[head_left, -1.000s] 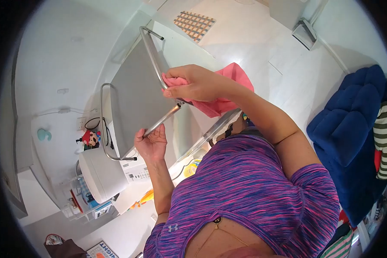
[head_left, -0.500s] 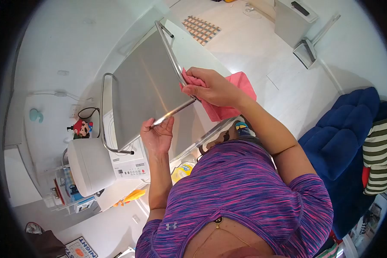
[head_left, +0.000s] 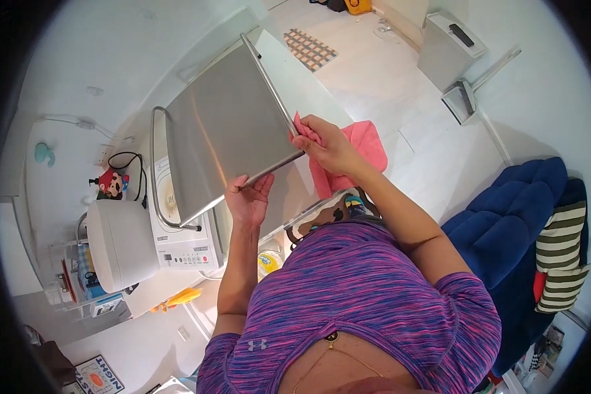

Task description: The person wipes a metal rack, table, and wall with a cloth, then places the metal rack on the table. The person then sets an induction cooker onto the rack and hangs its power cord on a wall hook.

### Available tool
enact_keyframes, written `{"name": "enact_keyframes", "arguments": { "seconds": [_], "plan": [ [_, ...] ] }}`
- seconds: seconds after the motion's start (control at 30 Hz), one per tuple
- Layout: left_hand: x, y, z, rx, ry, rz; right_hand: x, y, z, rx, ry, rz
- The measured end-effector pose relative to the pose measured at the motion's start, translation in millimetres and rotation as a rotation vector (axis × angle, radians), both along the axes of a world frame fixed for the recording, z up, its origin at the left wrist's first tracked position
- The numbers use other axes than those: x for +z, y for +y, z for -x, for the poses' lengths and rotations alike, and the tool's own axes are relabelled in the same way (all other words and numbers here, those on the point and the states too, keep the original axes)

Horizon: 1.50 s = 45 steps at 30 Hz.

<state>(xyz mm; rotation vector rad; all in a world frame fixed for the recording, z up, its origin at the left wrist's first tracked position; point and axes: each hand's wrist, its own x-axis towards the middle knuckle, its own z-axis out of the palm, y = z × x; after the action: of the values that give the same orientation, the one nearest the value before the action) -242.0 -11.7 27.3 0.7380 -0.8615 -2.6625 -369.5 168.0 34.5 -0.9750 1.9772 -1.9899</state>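
A grey metal panel with tubular legs (head_left: 220,125) is held tilted in front of me, above a white counter. Its near edge rests in my left hand (head_left: 249,202), palm up, fingers curled at the rim. At the right corner my right hand (head_left: 329,144) presses a pink cloth (head_left: 366,146) around the metal tube; the rest of the cloth hangs down behind the hand. One bent leg of the panel reaches over the white induction cooker (head_left: 185,253) at the left.
Left of the cooker stands a white appliance (head_left: 121,243), with a red character-shaped bottle (head_left: 113,185) and black cable behind it. A dark blue cushioned seat (head_left: 505,223) and striped pillows (head_left: 561,249) are at right. A dustpan (head_left: 459,102) and white bin (head_left: 446,46) stand farther back.
The panel has turned flatter, showing more of its surface. My right hand, with the cloth, has moved right and slightly down along the tube. My left hand has shifted right along the near edge.
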Motion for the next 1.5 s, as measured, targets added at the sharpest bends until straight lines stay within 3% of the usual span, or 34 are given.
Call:
{"name": "enact_keyframes", "arguments": {
  "seconds": [0.2,0.33,0.4,0.43,0.5,0.63,0.67,0.7,0.73,0.8,1.03,1.13,1.2,1.27,1.33,1.5],
  "plan": [
    [-17,1,6,-0.018,0.004,-0.001,-6,6,5,0.098,-0.260,-0.003],
    [-14,8,7,-0.009,0.052,-0.022,-3,19,14,0.095,-0.289,-0.056],
    [-17,11,7,-0.013,0.090,-0.038,-21,23,29,-0.167,-0.135,0.045],
    [-19,13,7,-0.026,0.122,-0.051,-22,28,33,-0.155,-0.127,0.041],
    [-24,17,7,-0.028,0.124,-0.065,-20,34,38,-0.351,-0.816,0.460],
    [-25,35,14,-0.009,0.121,-0.117,-76,8,26,-0.085,-0.701,0.457],
    [-32,37,17,-0.007,0.131,-0.122,-40,-2,-4,-0.037,-0.652,0.380],
    [-44,37,22,0.047,0.122,-0.065,-72,-23,-13,-0.089,-0.287,0.285],
    [-47,37,26,0.103,0.115,-0.008,-28,-16,-30,-0.136,0.026,0.109],
    [-45,37,25,0.064,0.115,0.018,-43,-17,-28,-0.119,-0.095,0.025],
    [-15,60,31,-0.077,0.159,0.002,-27,9,-30,-0.210,0.012,-0.046],
    [-17,68,36,-0.113,0.182,-0.031,-27,23,-21,-0.172,-0.110,-0.010],
    [-22,68,40,-0.181,0.192,0.007,-17,28,-11,-0.146,-0.327,0.154],
    [-22,71,36,-0.182,0.193,-0.014,-43,40,11,-0.205,-0.276,0.138],
    [-22,72,33,-0.181,0.184,-0.035,-16,44,13,-0.188,-0.950,0.339],
    [-26,72,31,-0.206,0.182,-0.013,9,18,48,0.059,-1.060,0.445]
  ]
}}
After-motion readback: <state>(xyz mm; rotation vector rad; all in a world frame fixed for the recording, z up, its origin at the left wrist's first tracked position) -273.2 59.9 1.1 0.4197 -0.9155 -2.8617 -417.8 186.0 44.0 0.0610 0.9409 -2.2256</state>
